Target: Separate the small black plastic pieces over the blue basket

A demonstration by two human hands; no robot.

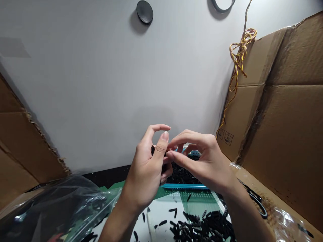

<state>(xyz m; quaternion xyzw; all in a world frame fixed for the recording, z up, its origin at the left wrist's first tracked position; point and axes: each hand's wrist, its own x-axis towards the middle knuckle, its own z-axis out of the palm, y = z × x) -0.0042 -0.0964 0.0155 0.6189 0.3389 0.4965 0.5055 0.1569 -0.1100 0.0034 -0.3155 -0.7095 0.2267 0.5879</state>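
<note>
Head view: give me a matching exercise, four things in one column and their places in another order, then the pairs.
Things:
1. twisted yellow-red wire
2. clear plastic bag
3. loose black parts
4. round black disc

Places:
A. heaped on the surface below the right hand
B. hanging by the cardboard at right
C. high on the white wall
D. lower left, beside the left hand

Pairs: 1-B, 2-D, 3-A, 4-C

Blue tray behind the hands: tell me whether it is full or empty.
Not empty. The blue tray holds a heap of small black parts above its front rim; both hands hide much of it, so how full cannot be told.
</note>
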